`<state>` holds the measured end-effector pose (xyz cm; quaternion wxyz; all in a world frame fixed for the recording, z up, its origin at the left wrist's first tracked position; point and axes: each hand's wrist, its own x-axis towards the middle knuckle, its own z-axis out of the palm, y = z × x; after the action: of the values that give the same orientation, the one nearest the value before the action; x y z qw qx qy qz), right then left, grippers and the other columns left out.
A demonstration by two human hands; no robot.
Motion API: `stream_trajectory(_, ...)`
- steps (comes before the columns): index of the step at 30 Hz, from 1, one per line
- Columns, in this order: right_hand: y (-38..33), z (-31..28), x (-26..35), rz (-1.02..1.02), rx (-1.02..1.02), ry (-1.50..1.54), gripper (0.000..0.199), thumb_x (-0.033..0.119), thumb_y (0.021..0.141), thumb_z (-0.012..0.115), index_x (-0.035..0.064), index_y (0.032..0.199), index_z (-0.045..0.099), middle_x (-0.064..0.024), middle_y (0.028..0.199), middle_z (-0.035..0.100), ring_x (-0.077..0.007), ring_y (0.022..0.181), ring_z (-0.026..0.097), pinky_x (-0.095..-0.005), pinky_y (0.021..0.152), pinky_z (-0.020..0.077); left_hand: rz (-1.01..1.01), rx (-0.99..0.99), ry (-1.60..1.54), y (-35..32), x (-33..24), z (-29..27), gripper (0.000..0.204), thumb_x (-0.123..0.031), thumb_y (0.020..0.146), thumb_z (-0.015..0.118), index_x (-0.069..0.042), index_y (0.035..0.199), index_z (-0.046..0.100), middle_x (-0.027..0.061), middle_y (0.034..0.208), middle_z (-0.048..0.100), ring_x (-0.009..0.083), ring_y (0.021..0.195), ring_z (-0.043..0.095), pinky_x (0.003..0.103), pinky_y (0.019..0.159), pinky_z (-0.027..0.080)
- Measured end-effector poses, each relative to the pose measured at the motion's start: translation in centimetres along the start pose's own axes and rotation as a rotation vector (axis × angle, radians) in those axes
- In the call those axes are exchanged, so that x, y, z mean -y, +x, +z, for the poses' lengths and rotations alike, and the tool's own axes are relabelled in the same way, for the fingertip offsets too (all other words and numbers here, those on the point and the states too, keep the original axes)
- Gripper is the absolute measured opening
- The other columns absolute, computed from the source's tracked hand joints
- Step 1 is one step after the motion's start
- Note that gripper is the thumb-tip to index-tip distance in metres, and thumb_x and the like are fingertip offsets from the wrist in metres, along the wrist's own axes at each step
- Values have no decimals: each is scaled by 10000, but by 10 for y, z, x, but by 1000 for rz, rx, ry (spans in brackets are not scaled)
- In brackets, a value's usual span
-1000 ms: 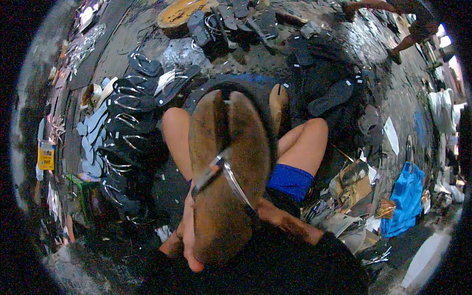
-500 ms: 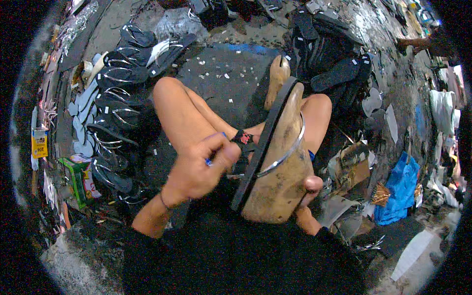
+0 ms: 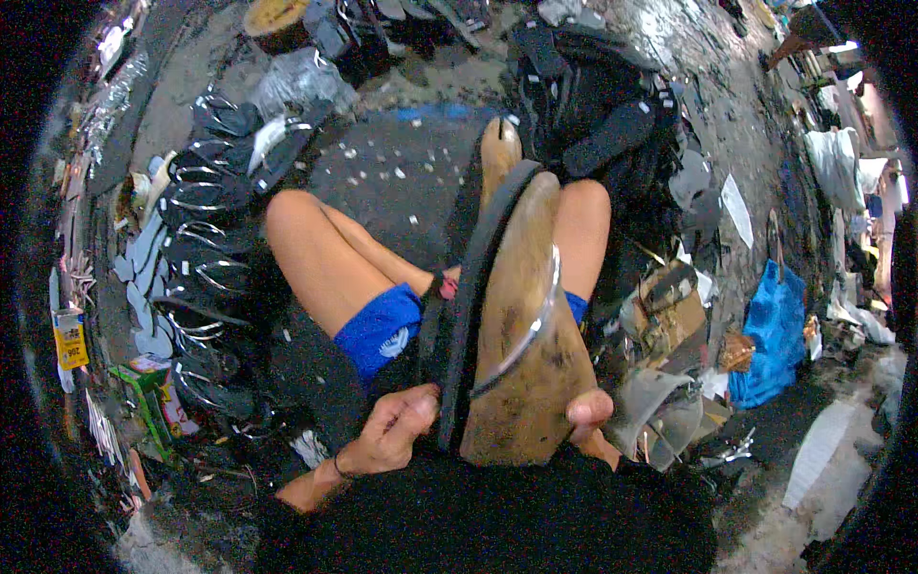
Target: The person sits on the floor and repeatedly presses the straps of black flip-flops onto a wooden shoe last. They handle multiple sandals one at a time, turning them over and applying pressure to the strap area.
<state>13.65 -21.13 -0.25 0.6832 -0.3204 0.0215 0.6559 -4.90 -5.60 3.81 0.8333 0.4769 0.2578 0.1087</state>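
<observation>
A wooden shoe last [image 3: 521, 383] stands tilted between my knees, its heel end toward me. Against its left side lies a black sandal sole [image 3: 466, 354], and a silvery strap [image 3: 531, 344] crosses the last. My right hand [image 3: 588, 413] grips the last near its heel, the thumb on the surface and the other fingers mostly hidden. Beside the sole's heel end is my left hand [image 3: 400, 426], its fingers curled closed; what they hold, if anything, is hidden. Beyond the sole, a second wooden last [image 3: 499, 158] rests on the black mat.
Rows of black sandals with silvery straps [image 3: 206, 239] lie to the left, a green box [image 3: 148, 407] near them. More black soles [image 3: 612, 143] are piled at the far right. Closer on the right are scraps [image 3: 665, 311] and a blue bag [image 3: 770, 335]. White bits dot the mat [image 3: 368, 196].
My left hand has come down and back toward me, from in front of the sole to beside its heel end. The last and sandal stand more upright. The whole view has shifted.
</observation>
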Motion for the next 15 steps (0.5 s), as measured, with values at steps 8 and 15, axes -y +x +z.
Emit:
stream_trajectory(8,33,31,60,-56,-49,-625,945,279,785,780,-52,1487,240,-222,1395,479,-340,1274,489,-441,1112,353,2,-46,-76,46,4,-25,696,-312,923,691,18,1445,370,116,1390,488,202,1238,440,333,1053,336)
stream_trajectory(15,143,2,-14,-51,179,-1093,1057,252,754,847,-75,1487,159,-220,1416,450,-308,1307,463,-412,1137,340,54,-244,339,45,38,-73,653,-108,906,642,12,1485,366,133,1397,517,218,1262,497,352,1085,389)
